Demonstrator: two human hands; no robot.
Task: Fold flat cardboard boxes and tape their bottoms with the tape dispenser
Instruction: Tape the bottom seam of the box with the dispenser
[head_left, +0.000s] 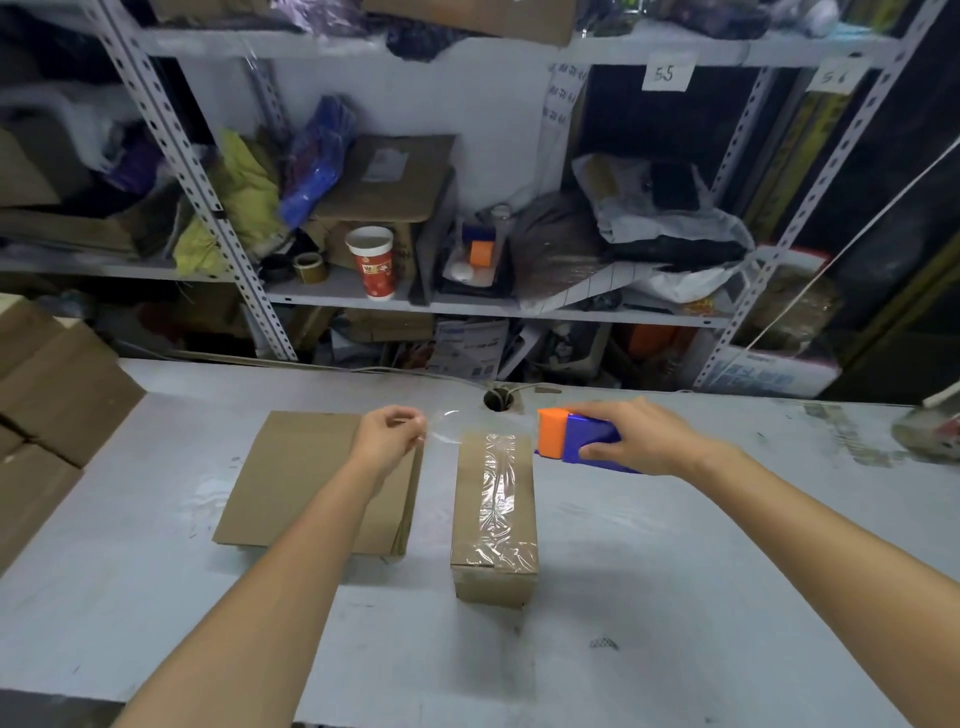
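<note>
A folded cardboard box stands in the middle of the table, a strip of clear tape running along its top face. To its left lies a stack of flat cardboard boxes. My left hand hovers over that stack's right edge and pinches a loose end of clear tape above the box's far end. My right hand grips a blue and orange tape dispenser just right of the box's far end.
Folded cardboard boxes are piled at the left table edge. A cable hole sits behind the box. Cluttered metal shelves stand beyond the table. Some debris lies at the far right.
</note>
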